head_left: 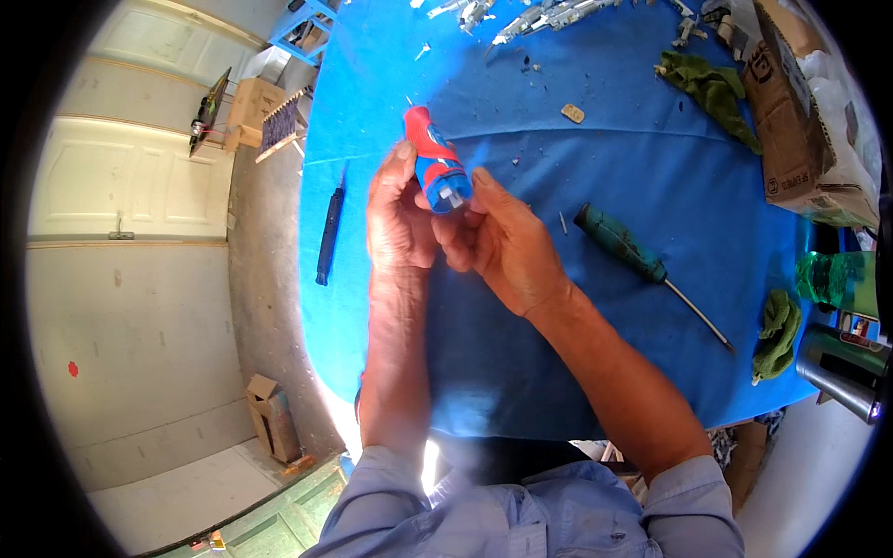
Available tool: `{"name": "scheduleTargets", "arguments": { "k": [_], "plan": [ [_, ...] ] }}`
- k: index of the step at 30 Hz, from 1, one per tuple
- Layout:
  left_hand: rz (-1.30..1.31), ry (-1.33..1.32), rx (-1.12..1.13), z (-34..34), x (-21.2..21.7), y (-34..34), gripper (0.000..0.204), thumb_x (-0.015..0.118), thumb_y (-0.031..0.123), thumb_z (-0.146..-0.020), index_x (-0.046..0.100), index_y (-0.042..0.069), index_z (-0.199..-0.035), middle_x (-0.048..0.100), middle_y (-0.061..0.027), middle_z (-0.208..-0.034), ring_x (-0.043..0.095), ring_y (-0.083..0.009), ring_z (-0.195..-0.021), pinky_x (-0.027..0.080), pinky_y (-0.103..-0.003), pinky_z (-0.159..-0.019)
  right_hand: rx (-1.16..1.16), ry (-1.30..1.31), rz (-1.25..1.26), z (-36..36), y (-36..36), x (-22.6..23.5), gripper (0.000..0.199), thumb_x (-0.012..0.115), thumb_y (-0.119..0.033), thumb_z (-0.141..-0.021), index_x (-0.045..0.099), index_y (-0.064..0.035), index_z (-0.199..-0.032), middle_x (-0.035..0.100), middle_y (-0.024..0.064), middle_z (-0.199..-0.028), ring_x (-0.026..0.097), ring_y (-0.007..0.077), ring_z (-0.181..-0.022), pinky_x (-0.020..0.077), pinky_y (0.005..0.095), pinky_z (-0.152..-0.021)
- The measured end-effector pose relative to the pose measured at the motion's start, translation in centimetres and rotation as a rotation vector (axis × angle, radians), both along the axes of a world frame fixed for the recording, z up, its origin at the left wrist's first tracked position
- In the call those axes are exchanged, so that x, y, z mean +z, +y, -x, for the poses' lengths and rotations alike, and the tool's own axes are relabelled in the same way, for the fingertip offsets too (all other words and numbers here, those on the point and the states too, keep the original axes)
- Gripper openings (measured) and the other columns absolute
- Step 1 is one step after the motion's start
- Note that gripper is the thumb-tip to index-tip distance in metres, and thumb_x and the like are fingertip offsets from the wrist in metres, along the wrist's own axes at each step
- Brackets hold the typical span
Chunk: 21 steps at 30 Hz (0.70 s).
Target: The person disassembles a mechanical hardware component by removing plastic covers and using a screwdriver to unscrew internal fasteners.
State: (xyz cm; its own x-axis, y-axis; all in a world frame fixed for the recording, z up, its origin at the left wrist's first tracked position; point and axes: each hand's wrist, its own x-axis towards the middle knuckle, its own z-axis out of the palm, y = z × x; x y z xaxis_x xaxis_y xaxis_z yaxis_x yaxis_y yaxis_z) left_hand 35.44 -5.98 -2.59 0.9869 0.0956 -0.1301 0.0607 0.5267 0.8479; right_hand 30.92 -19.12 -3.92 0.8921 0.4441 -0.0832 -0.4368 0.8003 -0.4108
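Note:
Above the blue cloth, a red and blue tube-shaped object (429, 139) with a thin pointed tip at its far end is held between both hands. Its near end is blue with a pale piece sticking out; the exact kind cannot be made out. My left hand (398, 209) is closed round its left side, thumb along the body. My right hand (507, 237) is closed at the near end, thumb and fingers pinching there. A slim black pen-like tool (329, 237) lies left of my left hand. Right of my right hand rests a large green-handled screwdriver (621, 244).
Grey metal parts (558, 17) lie at the table's far edge. A tan tag (572, 112), a small metal pin (563, 222) and dark crumbs dot the blue cloth (502, 353). Green rags (712, 93), a cardboard box (791, 121) and a green bottle (837, 282) line the right side.

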Motion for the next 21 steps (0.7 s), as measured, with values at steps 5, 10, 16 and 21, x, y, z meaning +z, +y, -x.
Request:
{"name": "scheduleTargets", "arguments": {
  "k": [5,10,16,21],
  "plan": [
    [0.118,0.022,-0.072,-0.3,-0.1,1.0,0.038,0.068,0.031,-0.091,0.062,0.001,-0.115,0.07,-0.0127,-0.104,0.064,-0.0194,-0.084,0.052,-0.03,-0.074,-0.002,-0.112,0.03,0.2,-0.1,0.4,0.058,0.038,-0.05,-0.108,0.072,-0.0025,-0.107,0.057,0.0026,-0.079,0.05,0.0126,-0.067,0.0383,0.0264,-0.059],
    [0.212,-0.01,-0.093,-0.4,1.3,1.2,0.037,0.069,0.026,-0.09,0.057,-0.001,-0.112,0.07,-0.0198,-0.102,0.064,-0.02,-0.078,0.055,-0.031,-0.069,0.009,-0.033,0.054,0.2,-0.1,0.5,0.057,0.04,-0.049,-0.107,0.071,-0.0009,-0.105,0.057,0.0028,-0.079,0.051,0.0126,-0.067,0.0395,0.0271,-0.06],
    [0.281,0.013,-0.114,0.8,4.0,0.7,0.044,0.068,0.022,-0.089,0.055,-0.004,-0.123,0.067,-0.018,-0.101,0.062,-0.0191,-0.072,0.055,-0.031,-0.066,0.0,0.017,0.042,0.1,-0.1,0.8,0.052,0.046,-0.046,-0.104,0.069,-0.0001,-0.098,0.058,0.0029,-0.077,0.054,0.0132,-0.065,0.042,0.0292,-0.06],
    [0.3,-0.001,-0.119,1.9,4.7,1.6,0.043,0.067,0.022,-0.091,0.055,-0.004,-0.124,0.067,-0.0191,-0.099,0.063,-0.0182,-0.071,0.056,-0.027,-0.063,0.011,0.008,0.068,0.1,0.1,0.4,0.05,0.048,-0.045,-0.104,0.069,-0.0004,-0.097,0.058,0.0027,-0.075,0.054,0.0138,-0.063,0.0423,0.0298,-0.059]
  ]
}}
